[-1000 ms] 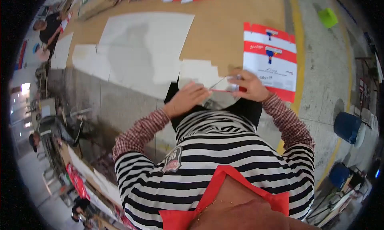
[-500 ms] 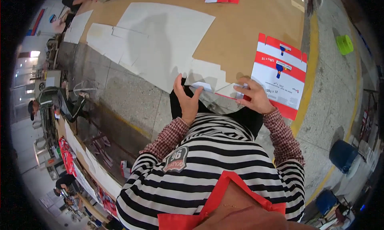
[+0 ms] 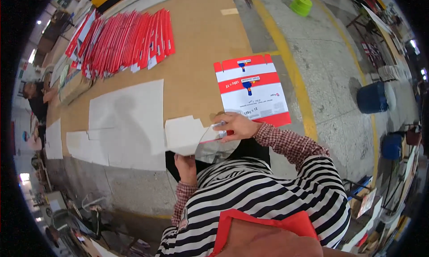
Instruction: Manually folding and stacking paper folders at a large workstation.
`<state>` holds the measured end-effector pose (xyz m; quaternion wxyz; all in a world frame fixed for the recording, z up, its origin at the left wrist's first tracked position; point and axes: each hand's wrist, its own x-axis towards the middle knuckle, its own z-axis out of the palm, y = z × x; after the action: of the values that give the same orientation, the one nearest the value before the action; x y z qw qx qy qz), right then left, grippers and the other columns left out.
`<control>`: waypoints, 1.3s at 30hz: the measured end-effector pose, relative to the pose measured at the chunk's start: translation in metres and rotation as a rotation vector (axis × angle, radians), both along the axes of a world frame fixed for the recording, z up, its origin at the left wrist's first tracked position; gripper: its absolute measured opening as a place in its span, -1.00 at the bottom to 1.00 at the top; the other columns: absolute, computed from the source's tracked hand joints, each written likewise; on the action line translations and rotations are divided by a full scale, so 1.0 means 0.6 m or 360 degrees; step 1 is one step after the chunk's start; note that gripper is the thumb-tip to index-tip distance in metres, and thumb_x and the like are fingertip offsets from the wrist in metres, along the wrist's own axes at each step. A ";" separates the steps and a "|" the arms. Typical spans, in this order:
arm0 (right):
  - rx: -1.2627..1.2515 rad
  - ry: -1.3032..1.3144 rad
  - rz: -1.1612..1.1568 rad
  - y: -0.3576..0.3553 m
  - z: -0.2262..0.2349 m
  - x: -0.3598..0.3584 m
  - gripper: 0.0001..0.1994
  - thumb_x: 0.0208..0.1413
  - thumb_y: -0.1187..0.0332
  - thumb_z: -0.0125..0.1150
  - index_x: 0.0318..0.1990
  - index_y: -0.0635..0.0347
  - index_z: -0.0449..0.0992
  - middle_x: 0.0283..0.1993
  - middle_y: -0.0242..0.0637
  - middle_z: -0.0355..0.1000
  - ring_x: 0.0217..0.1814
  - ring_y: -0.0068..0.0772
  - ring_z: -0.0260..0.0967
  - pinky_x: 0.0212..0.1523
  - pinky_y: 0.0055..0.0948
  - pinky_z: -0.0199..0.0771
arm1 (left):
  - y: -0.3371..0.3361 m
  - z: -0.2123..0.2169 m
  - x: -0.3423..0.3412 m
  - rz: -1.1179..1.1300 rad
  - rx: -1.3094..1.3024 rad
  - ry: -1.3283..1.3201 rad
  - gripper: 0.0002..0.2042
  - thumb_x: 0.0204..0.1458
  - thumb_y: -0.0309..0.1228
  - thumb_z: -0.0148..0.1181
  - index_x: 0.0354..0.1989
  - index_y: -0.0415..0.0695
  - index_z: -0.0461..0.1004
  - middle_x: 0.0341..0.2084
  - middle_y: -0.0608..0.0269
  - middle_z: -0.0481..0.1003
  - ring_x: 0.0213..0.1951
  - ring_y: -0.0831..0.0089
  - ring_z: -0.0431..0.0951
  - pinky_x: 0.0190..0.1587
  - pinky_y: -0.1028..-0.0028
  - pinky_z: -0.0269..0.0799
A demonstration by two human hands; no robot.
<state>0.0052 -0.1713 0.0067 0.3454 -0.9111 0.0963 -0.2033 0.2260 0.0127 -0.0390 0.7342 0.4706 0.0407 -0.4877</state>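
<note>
At the table's near edge a partly folded carton [image 3: 184,134] shows its white inner side and a thin red edge. My right hand [image 3: 240,126] is closed on the carton's right side, fingers bent over the red and white edge. My left hand [image 3: 186,168] is below the carton's near left panel, which hides its fingers. A flat red and white printed carton sheet [image 3: 252,89] lies just beyond my right hand, with blue pictures on it. To the left, a large white sheet [image 3: 138,145] covers part of the brown tabletop.
A dense row of red and white folded cartons [image 3: 129,42] stands at the far left of the brown table [image 3: 201,33]. A person [image 3: 38,96] is at the left end. On the floor at right are a green tub [image 3: 300,6] and a blue bin [image 3: 372,98].
My view has swung left, bringing the carton row into sight. My left hand, open before, has gone under the carton panel. The right hand stays at the carton's right side.
</note>
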 end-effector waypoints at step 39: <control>-0.0312 0.0187 -0.0588 -0.042 0.023 -0.093 -0.22 -0.32 0.34 0.40 0.21 0.11 0.27 0.30 -0.12 0.11 0.33 0.01 0.03 0.30 -0.12 0.09 | -0.249 0.076 -0.049 -0.1568 -0.0444 -0.3327 -0.10 -0.07 0.10 0.06 0.31 -0.32 -0.07 0.32 -0.07 -0.05 0.36 0.08 -0.09 0.34 0.07 -0.25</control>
<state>-0.0507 -0.1962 0.0205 0.2060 -0.9175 0.2613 -0.2180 0.1964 -0.1367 0.0063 0.1865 0.5234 -0.8260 -0.0948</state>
